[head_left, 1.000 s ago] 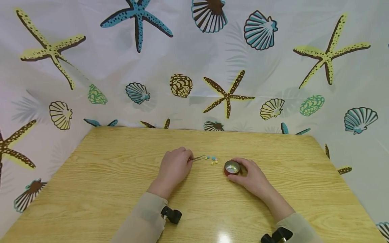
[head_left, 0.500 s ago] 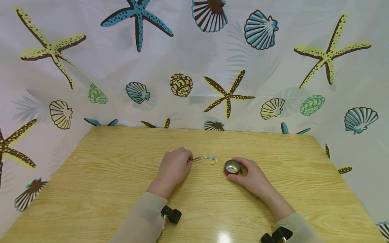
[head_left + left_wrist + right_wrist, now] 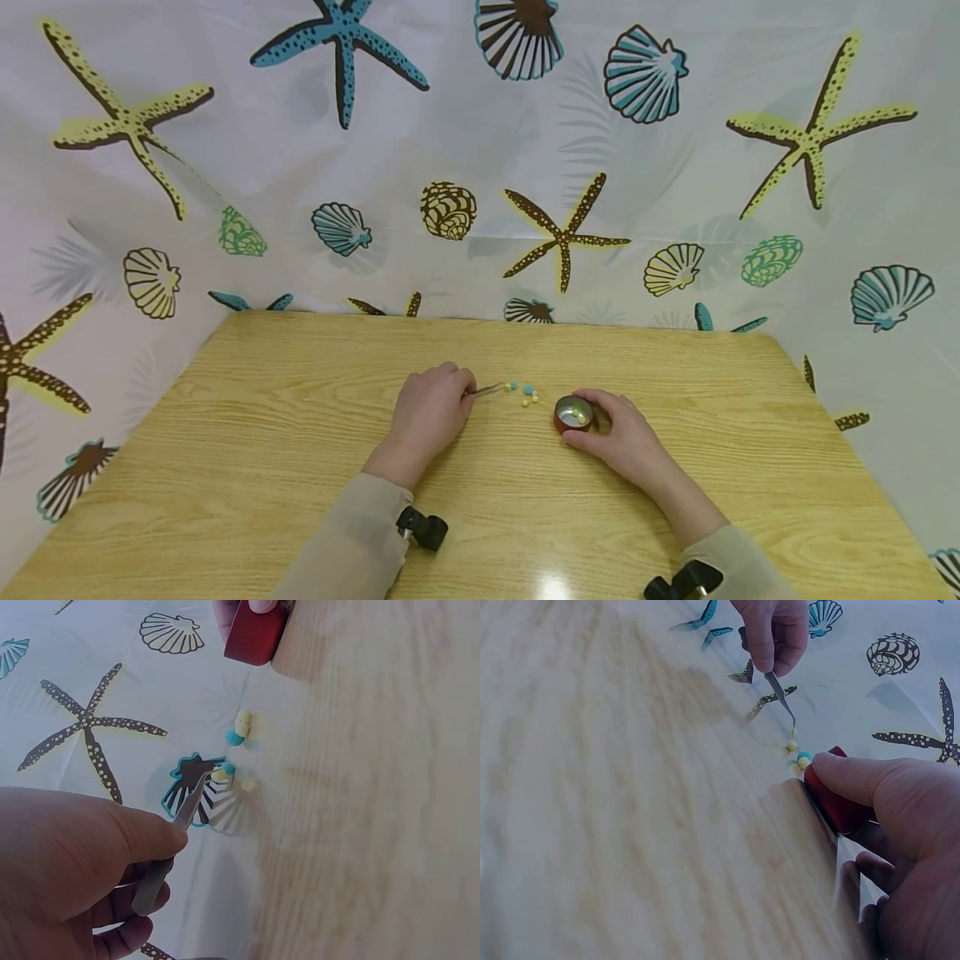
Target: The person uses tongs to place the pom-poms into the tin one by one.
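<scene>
In the head view my left hand [image 3: 431, 417] pinches thin metal tweezers [image 3: 154, 886] with bent tips. Those tips touch a small yellow bead [image 3: 218, 775] beside a blue bead [image 3: 229, 768]; whether they grip it I cannot tell. To the right lie another blue bead [image 3: 528, 390], a pale bead and yellow beads [image 3: 525, 403] on the table. My right hand [image 3: 626, 437] holds a small round red tin [image 3: 838, 801] upright between thumb and fingers. Its top is uncovered, and a few yellow beads [image 3: 581, 420] show on its silvery bottom.
The light wooden table [image 3: 247, 467] runs back to a white cloth [image 3: 390, 275] printed with starfish and shells. More of this cloth hangs at both sides. Each wrist carries a small black camera [image 3: 423, 530].
The tweezer tips have shifted very slightly by the yellow and blue beads. My right hand and the tin stay in place.
</scene>
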Demonstrator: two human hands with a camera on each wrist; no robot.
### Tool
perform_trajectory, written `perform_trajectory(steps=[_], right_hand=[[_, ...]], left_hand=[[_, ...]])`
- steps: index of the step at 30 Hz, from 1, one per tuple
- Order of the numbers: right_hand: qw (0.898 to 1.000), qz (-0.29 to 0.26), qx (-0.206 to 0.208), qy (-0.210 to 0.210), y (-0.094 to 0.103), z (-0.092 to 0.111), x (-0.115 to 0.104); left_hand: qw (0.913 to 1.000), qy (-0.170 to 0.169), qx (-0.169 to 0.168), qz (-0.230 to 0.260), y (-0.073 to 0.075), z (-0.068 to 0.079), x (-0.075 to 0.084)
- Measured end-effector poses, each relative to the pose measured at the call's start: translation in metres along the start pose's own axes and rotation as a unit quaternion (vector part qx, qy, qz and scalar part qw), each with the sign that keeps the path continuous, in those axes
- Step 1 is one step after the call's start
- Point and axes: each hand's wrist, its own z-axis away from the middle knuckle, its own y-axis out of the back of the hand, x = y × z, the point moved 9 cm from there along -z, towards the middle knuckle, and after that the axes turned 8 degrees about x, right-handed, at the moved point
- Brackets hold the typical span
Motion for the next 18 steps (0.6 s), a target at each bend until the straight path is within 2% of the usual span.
perform_trajectory(steps=[11, 18], right_hand=[[1.0, 0.003, 0.002, 0.0, 0.001, 0.001, -0.001], [1.0, 0.001, 0.003, 0.004, 0.002, 0.003, -0.003]], left_hand=[[0.9997, 0.004, 0.02, 0.012, 0.008, -0.001, 0.002], [0.9991, -0.006, 0.031, 0.027, 0.014, -0.002, 0.013]])
